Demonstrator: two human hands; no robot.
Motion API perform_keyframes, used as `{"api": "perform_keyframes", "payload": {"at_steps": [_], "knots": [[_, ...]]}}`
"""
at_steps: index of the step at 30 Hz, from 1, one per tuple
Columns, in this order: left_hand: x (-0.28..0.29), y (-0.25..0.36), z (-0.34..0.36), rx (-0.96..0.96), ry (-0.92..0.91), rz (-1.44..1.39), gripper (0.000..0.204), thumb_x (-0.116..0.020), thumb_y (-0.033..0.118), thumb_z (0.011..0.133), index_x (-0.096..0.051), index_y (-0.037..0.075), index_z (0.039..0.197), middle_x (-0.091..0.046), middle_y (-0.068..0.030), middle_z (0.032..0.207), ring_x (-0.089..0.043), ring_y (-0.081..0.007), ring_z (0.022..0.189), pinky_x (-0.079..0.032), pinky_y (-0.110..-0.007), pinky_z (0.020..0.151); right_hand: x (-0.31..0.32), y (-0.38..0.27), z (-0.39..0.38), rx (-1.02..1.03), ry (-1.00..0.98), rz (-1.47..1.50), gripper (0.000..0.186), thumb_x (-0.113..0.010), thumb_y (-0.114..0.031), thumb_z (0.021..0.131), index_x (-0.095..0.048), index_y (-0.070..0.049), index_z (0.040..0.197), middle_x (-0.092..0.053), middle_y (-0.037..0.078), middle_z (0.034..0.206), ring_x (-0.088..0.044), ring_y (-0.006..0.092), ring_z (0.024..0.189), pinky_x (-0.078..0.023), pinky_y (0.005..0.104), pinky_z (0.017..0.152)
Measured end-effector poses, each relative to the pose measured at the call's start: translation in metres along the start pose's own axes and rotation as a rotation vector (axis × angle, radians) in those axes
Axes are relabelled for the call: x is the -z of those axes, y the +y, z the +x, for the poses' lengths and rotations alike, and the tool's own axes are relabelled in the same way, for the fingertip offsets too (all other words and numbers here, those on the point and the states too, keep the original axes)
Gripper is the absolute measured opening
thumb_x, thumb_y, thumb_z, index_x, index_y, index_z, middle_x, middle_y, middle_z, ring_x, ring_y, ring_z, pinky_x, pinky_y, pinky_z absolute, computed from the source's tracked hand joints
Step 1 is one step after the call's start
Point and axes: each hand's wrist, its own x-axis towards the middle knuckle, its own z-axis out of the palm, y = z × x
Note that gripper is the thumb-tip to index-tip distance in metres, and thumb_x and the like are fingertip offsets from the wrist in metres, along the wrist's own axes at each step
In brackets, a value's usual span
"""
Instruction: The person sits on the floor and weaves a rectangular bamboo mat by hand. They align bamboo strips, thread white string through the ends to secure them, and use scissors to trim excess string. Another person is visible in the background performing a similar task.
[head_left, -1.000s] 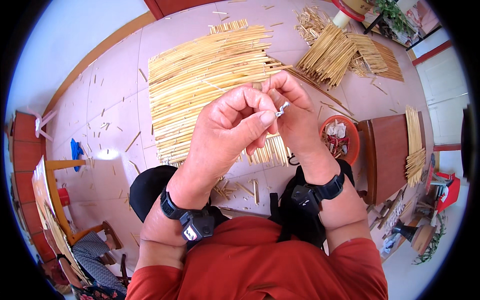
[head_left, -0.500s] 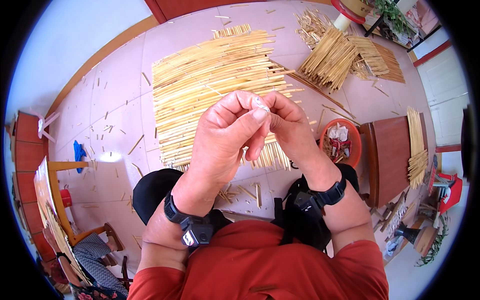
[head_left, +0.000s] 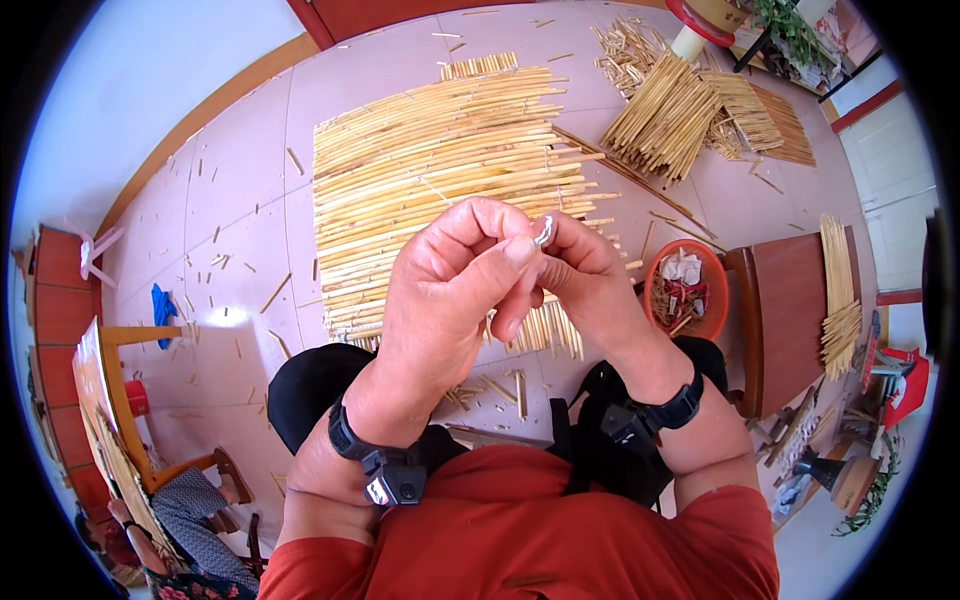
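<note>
Both my hands are raised in front of my chest, fingertips meeting above a mat of straw-coloured stalks (head_left: 400,150) on the floor. A small white twisted piece of string (head_left: 544,232) shows between the fingertips. My left hand (head_left: 460,270) is closed, thumb pressed on the bent index finger beside the string. My right hand (head_left: 585,265) pinches the string between thumb and index finger. A thin pale strand (head_left: 433,188) shows over the mat just beyond my left hand. Part of the mat is hidden behind my hands.
An orange-red basin (head_left: 717,295) with scraps stands right, beside a brown wooden stool (head_left: 785,315) bearing stalks. Bundled stalks (head_left: 665,115) lie at the far right. Short cut pieces litter the tiles. At lower left, another person (head_left: 195,515) sits by a wooden frame (head_left: 115,400).
The white string stands out more between my fingertips, and my right fingers have shifted slightly. My hands stay together; the view has moved a little.
</note>
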Motion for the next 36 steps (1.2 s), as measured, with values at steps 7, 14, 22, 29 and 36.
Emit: {"api": "perform_keyframes", "payload": {"at_steps": [7,14,22,29,36], "knots": [[0.0,-0.004,-0.001,-0.018,-0.023,-0.057,0.004,-0.057,0.007,0.09,-0.056,0.004,0.089,-0.053,0.0018,0.065,-0.04,-0.0024,0.046,-0.041,-0.019,0.053,0.003,-0.006,-0.007,-0.01,0.046,0.087,0.008,-0.055,-0.009,0.093,-0.054,-0.003,0.09,-0.054,0.0,0.08,-0.051,0.0068,0.071,-0.043,0.02,0.065],[-0.011,-0.008,0.0,-0.042,0.104,0.376,0.002,-0.059,0.005,0.088,-0.056,0.004,0.088,-0.051,0.0057,0.066,-0.041,0.0007,0.052,-0.035,-0.015,0.047,0.019,-0.035,-0.014,0.433,0.232,-0.295,0.01,-0.065,-0.007,0.085,-0.059,-0.003,0.092,-0.059,0.001,0.086,-0.054,0.0089,0.077,-0.042,0.0225,0.076],[-0.021,-0.026,-0.004,-0.434,0.111,0.903,0.016,-0.068,0.001,0.08,-0.058,0.005,0.091,-0.059,0.0011,0.069,-0.052,-0.0025,0.056,-0.043,-0.019,0.051,0.019,-0.053,-0.022,0.782,0.214,-1.008,0.012,-0.071,-0.014,0.076,-0.062,-0.008,0.079,-0.058,0.003,0.072,-0.05,0.022,0.064,-0.041,0.0362,0.08],[-0.028,-0.02,-0.014,-0.401,0.007,0.962,0.014,-0.065,-0.005,0.081,-0.059,0.001,0.093,-0.06,-0.0012,0.082,-0.054,-0.0037,0.066,-0.045,-0.018,0.058,0.022,-0.065,-0.035,0.926,0.358,-1.063,0.014,-0.069,-0.02,0.077,-0.061,-0.009,0.078,-0.055,0.001,0.073,-0.047,0.0209,0.067,-0.04,0.0413,0.084],[-0.035,-0.022,-0.014,-0.405,-0.028,0.687,0.012,-0.07,0.0,0.077,-0.063,0.005,0.085,-0.06,-0.0018,0.073,-0.051,-0.0059,0.054,-0.041,-0.021,0.049,0.014,-0.068,-0.042,1.029,0.256,-1.143,0.015,-0.069,-0.023,0.076,-0.061,-0.011,0.078,-0.048,0.0,0.07,-0.045,0.0182,0.064,-0.039,0.0403,0.082]]}}
